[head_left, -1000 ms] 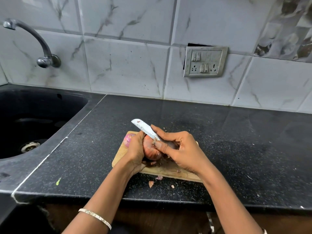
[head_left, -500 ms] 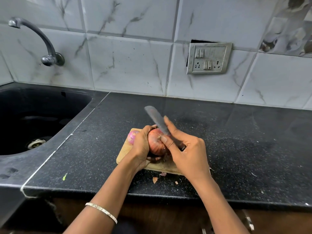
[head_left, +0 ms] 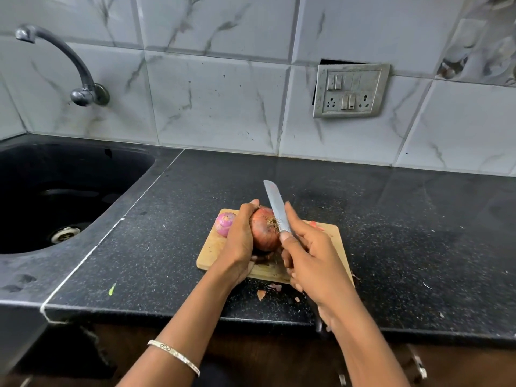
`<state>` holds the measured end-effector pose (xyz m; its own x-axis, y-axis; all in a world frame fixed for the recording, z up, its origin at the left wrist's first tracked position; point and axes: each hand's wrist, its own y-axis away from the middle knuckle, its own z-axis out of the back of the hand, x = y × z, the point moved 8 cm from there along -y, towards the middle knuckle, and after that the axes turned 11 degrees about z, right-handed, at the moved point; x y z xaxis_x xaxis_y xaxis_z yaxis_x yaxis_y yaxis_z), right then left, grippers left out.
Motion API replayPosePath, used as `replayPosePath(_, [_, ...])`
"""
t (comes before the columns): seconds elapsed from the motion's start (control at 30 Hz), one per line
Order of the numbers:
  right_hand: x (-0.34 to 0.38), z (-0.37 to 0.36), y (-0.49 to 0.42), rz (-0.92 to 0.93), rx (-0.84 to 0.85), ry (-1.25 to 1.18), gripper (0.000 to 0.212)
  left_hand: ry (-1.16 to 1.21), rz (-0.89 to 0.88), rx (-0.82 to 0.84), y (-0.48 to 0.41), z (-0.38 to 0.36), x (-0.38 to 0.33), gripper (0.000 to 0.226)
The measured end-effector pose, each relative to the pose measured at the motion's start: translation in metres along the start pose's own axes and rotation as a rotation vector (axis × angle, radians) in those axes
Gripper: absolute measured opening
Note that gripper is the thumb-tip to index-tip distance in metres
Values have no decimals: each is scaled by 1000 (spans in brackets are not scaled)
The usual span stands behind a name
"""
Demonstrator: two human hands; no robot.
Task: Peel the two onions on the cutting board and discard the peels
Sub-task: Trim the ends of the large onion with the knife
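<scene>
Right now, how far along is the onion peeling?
Done: a few peel scraps lie on the counter, and the small onion on the cutting board looks pink, perhaps peeled. In hand: the left hand grips the large onion, brown skin on, while the right hand holds the knife at its root. Left: peeling it, discarding peels.

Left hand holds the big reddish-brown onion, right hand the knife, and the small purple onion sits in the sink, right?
Not the black sink: the head view shows the small purple onion on the wooden cutting board, beside the left hand. That hand does hold the big reddish-brown onion, the right hand the steel knife.
</scene>
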<state>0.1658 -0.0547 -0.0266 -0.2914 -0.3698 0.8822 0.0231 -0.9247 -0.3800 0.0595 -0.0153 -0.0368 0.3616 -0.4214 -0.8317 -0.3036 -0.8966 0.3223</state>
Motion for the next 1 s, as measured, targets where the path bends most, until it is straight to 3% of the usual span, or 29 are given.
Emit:
replayPosePath(0.2, [3, -12, 17, -125, -89, -289, 54, 54, 9, -80, 0, 5, 3, 51])
replayPosePath(0.33, [6, -17, 20, -161, -131, -391, 50, 57, -3, -105, -2, 6, 3, 60])
replayPosePath(0.47, [4, -20, 9, -189, -186, -438, 49, 10, 21, -85, -1, 3, 4, 73])
replayPosePath(0.7, [9, -27, 31, -229, -159, -535, 47, 109, -22, -129, -4, 9, 3, 69])
replayPosePath(0.87, [7, -23, 16, -264, -217, -546, 49, 26, -42, -65, -3, 3, 3, 73])
replayPosePath(1.0, [12, -27, 22, -275, -161, -567, 47, 59, -59, -92, -5, 9, 3, 65])
